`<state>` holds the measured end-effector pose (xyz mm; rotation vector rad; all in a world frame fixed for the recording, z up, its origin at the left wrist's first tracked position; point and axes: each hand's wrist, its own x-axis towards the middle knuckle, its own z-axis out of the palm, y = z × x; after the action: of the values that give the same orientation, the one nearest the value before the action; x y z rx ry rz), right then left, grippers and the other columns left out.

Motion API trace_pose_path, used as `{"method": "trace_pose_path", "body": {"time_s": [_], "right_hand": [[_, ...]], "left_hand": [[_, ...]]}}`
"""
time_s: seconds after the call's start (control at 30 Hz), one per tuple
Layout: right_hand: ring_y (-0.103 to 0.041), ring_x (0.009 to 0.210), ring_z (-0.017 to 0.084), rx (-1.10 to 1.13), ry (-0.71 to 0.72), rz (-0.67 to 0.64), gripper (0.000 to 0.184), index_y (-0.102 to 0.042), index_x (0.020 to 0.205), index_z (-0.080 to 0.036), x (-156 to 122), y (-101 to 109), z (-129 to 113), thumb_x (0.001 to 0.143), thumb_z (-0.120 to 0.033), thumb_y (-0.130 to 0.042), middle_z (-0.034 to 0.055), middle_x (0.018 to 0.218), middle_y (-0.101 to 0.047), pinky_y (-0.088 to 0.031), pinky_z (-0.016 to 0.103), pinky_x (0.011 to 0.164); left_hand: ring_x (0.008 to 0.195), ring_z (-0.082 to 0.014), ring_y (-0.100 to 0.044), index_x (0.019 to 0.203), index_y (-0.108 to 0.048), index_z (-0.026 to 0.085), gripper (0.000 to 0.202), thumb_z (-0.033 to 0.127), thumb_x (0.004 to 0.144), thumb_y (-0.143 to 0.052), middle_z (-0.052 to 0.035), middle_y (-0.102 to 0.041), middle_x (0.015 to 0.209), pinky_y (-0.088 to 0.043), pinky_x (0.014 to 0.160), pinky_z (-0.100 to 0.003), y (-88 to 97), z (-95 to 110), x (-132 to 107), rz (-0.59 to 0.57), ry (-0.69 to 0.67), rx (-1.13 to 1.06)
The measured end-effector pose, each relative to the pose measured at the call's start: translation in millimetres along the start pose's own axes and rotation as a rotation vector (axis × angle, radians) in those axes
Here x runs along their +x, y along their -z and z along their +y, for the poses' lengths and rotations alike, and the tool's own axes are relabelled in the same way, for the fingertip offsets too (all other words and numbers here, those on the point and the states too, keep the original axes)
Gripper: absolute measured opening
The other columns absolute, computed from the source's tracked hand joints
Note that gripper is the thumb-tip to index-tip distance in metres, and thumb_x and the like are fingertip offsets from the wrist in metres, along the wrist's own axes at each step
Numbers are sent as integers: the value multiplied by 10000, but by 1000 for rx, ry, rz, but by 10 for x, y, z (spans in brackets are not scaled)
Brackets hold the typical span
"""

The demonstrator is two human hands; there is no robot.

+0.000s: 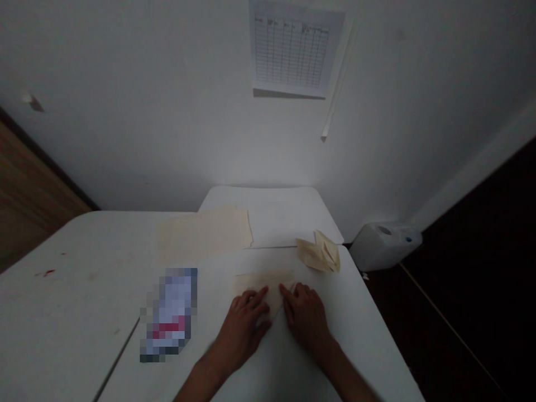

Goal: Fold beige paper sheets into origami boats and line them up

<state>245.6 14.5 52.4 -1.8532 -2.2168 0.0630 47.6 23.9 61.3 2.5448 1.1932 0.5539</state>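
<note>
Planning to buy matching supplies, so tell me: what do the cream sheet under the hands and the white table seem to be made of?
The cream sheet looks like thin, matte paper: it shows no shine, and the folded piece beside it holds sharp creases. The white table seems to be smooth moulded plastic with a soft sheen, though painted board can't be ruled out from this look.

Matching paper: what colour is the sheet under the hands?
Pale cream paper, best in head view.

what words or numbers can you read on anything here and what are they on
Nothing can be quoted; no text is legible.
White printed grid chart on the wall: its headings and cells are too small and blurred to read.
Pixelated blue-and-red packet on the white table: too blurred to read.
</note>
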Motion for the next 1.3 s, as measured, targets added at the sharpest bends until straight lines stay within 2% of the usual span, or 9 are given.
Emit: {"method": "trace_pose_path", "body": {"time_s": [0.2, 0.3, 0.43, 0.57, 0.77, 0.93, 1.0, 1.13, 1.3], "right_hand": [[-518, 862, 219, -45, -63, 52, 305, -574, 1231, -248, -13, 63, 136, 956, -236, -443, 70, 932, -581, -347, 340, 793], [-502, 926, 226, -19, 20, 72, 280, -604, 1167, -219, 1, 77, 111, 934, -179, -453, 80, 982, -582, -343, 351, 845], [-484, 952, 215, 80, 178, 40, 404, -535, 1272, -248, 35, 66, 4, 890, -123, -491, 70, 1029, -569, -345, 344, 875], [-474, 905, 211, 100, 227, -10, 477, -481, 1332, -275, 61, 45, -84, 875, -144, -520, 61, 982, -549, -356, 338, 831], [-464, 887, 209, 80, 200, -11, 451, -484, 1332, -274, 29, -9, -144, 892, -175, -509, 66, 973, -533, -347, 338, 807], [-470, 886, 213, 60, 191, -42, 506, -446, 1364, -284, 22, 20, -223, 876, -169, -517, 66, 960, -542, -344, 334, 793], [-477, 910, 222, 54, 145, -36, 491, -465, 1348, -300, 12, 41, -230, 875, -177, -517, 65, 971, -547, -340, 345, 809], [-487, 950, 236, 22, 16, -2, 419, -519, 1299, -305, -26, 72, -152, 892, -209, -509, 72, 1009, -556, -336, 364, 837], [-503, 908, 232, -30, -77, 31, 347, -551, 1273, -297, -58, 92, 3, 948, -237, -444, 75, 949, -569, -334, 359, 809]], "left_hand": [[1152, -284, -453, 999, -603, 234, 149, 191, 883, -520, -36, -472, 1426, -427, 916, -496, 7, 23, 7, -4, -33, 30], [1141, -278, -461, 1033, -594, 238, 193, 165, 893, -485, -26, -477, 1423, -423, 908, -493, 27, 39, 23, -26, -57, 53], [1139, -273, -463, 1052, -593, 250, 210, 164, 897, -480, -19, -485, 1415, -421, 916, -493, 43, 34, 26, -41, -53, 54], [1158, -268, -458, 1008, -617, 255, 182, 182, 901, -489, -20, -503, 1395, -426, 928, -478, 35, 17, 17, -12, -46, 17], [1162, -282, -469, 1006, -632, 259, 163, 210, 882, -539, -35, -481, 1419, -435, 927, -497, -1, -15, 20, 13, -32, 1], [1157, -272, -476, 1109, -607, 270, 245, 202, 884, -534, -43, -490, 1413, -447, 928, -489, 12, -18, 16, 15, -40, -22], [1154, -275, -479, 1067, -622, 266, 210, 210, 882, -538, -41, -489, 1414, -448, 929, -496, 13, -13, 11, 20, -32, -28], [1169, -290, -465, 1005, -637, 261, 164, 216, 867, -559, -30, -501, 1404, -435, 945, -519, -10, -16, 5, 31, -14, -16], [1156, -294, -474, 991, -639, 250, 155, 212, 860, -566, -42, -504, 1402, -444, 930, -520, -15, -16, 5, 38, -9, 0]]}}
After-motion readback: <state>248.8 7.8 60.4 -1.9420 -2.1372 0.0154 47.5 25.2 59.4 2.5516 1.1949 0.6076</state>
